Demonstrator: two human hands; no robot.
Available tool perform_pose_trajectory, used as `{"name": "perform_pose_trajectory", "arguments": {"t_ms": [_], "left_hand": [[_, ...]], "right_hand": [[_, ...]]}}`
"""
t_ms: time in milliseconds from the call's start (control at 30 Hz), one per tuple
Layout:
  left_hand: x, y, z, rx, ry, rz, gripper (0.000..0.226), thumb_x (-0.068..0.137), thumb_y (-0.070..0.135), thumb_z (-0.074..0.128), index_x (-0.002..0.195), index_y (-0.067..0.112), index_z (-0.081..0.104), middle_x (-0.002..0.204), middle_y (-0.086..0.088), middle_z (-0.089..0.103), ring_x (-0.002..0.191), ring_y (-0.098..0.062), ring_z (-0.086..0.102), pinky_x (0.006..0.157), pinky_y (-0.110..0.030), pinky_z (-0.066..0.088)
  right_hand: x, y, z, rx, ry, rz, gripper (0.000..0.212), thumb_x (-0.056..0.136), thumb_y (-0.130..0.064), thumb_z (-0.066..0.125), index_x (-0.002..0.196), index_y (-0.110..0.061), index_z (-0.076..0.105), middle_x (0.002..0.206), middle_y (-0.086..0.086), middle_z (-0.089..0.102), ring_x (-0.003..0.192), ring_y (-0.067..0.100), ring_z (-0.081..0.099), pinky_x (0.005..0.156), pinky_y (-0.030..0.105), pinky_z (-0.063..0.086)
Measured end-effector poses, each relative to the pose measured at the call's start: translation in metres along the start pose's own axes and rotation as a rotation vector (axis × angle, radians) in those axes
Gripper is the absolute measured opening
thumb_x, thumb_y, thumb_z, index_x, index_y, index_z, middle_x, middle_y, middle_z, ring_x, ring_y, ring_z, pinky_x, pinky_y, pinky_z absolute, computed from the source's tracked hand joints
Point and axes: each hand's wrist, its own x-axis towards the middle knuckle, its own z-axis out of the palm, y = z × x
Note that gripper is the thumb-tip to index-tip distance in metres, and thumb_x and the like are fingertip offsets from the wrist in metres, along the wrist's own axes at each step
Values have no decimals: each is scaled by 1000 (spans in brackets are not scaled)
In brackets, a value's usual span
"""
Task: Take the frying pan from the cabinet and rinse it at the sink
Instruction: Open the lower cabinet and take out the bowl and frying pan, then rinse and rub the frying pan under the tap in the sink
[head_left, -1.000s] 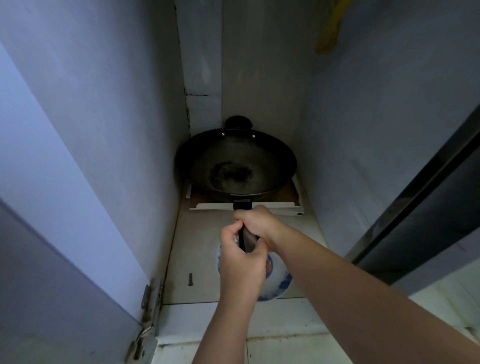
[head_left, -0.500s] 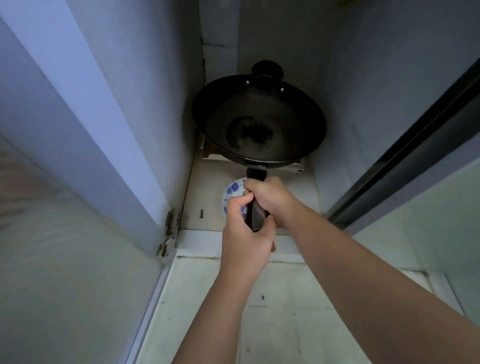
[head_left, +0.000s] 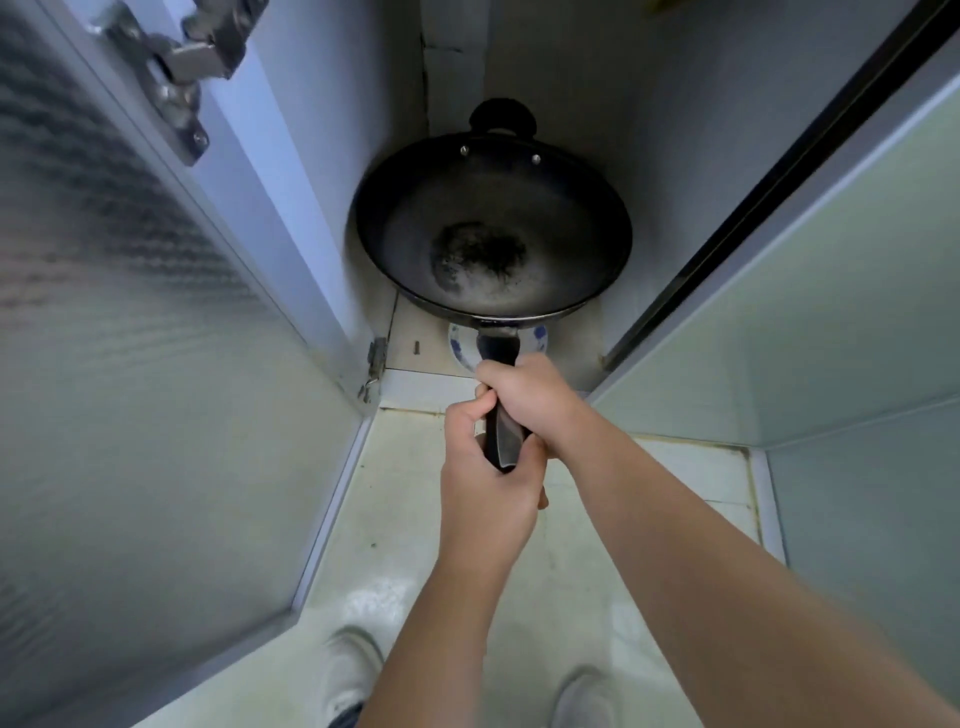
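The black frying pan (head_left: 493, 234) hangs level in the mouth of the low cabinet (head_left: 675, 208), its bowl dark with a scorched patch in the middle. A small loop handle sits on its far rim. Both hands hold its long dark handle (head_left: 501, 415). My right hand (head_left: 530, 400) grips the handle close to the bowl. My left hand (head_left: 488, 467) grips the handle's end just below it. The sink is not in view.
A blue-and-white plate (head_left: 462, 345) lies on the cabinet floor under the pan. The frosted cabinet door (head_left: 130, 364) stands open on the left, with hinges on its edge. A pale green panel (head_left: 831, 312) bounds the right. Pale floor tiles (head_left: 415, 519) and my shoes lie below.
Both hands have drawn the pan out toward me and up off the cabinet floor. The view has pulled back, so the floor and my shoes now show.
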Motion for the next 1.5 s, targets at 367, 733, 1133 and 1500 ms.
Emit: {"name": "perform_pose_trajectory", "arguments": {"t_ms": [367,733,1133,1500], "left_hand": [[-142,51,-28,26,-4,-49,41,84,7,58,110,33,40,78,-3,65,41,-10,52,43,-20,42],[-249,61,-47,34,2,-82,40,85,9,59,115,29,42,85,-4,65,41,-9,52,45,-22,44],[-381,86,-73,93,-44,-59,44,84,8,59,103,44,42,87,-7,66,43,-6,53,43,-15,42],[-505,124,-97,133,-221,7,49,84,9,59,93,54,41,96,-8,66,52,-12,54,44,-14,41]], "right_hand": [[-152,-16,4,27,-49,60,20,80,-9,51,60,-6,51,41,0,50,38,13,48,41,16,39],[-256,-2,14,13,-56,84,14,81,-14,50,74,-2,54,63,10,52,53,22,50,59,31,44],[-393,11,21,188,-12,66,22,81,-9,51,60,-6,49,57,8,50,52,21,45,60,34,41],[-538,5,13,310,146,5,20,83,-7,50,63,-5,50,57,5,50,39,10,46,44,20,39]]}}
